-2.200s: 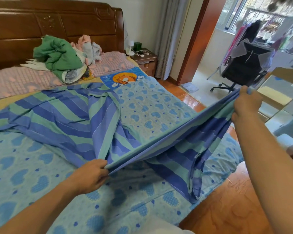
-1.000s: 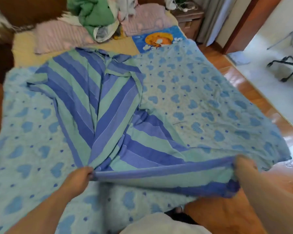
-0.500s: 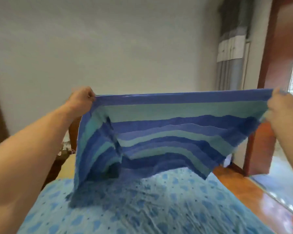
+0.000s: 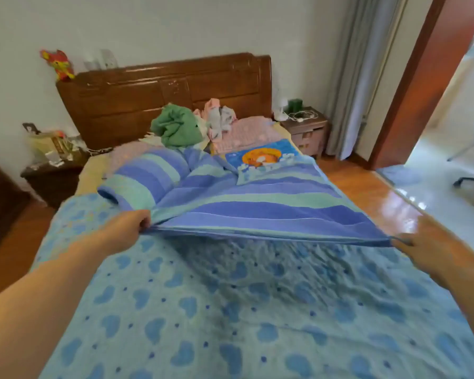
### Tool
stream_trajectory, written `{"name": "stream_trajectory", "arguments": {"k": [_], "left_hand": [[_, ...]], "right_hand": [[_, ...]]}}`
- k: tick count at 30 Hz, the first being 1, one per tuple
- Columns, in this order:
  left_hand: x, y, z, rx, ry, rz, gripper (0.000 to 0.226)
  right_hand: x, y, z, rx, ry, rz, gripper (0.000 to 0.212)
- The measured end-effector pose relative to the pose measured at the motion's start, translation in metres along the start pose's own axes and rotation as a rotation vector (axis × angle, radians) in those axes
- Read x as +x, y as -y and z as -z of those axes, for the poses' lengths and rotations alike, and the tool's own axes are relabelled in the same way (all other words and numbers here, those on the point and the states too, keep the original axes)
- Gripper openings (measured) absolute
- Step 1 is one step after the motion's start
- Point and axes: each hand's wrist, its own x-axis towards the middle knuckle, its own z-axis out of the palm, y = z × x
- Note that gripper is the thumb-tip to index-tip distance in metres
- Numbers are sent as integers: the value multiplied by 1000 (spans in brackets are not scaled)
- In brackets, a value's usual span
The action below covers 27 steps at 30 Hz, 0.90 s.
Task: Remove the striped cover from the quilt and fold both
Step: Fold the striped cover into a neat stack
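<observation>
From your head camera, the striped cover (image 4: 257, 203) is lying much lower than half a second ago: then you were holding it high in front of the wall like a curtain, and now it is spreading out flat over the far half of the bed, with only its near edge lifted off the quilt (image 4: 230, 310). Its far left part is billowing up in a rounded fold near the left edge of the bed. The view is showing the headboard (image 4: 162, 97) and the pile of clothes (image 4: 178, 127) again.

Your left hand (image 4: 123, 228) is reaching forward with the arm stretched out, the fingers curled round the near left corner of the cover. Your right hand (image 4: 427, 242) is out toward the right edge of the bed, pinching the near right corner, the arm coming in from the lower right. The hands are staying well apart, pulling the near edge taut between them just above the quilt.

The quilt, pale blue with hearts, is lying across the near half of the bed, and the cover is casting a shadow on it.
</observation>
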Motion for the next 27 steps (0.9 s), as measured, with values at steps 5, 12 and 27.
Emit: {"name": "stream_trajectory", "arguments": {"k": [5, 12, 27], "left_hand": [[-95, 23, -168, 136, 468, -125, 50], [-192, 15, -254, 208, 704, -116, 24], [-223, -10, -245, -2, 452, -111, 20]], "right_hand": [[-70, -126, -67, -251, 262, -187, 51], [-120, -195, -99, -320, 320, -481, 23], [-79, -61, -155, 219, 188, -127, 25]]}}
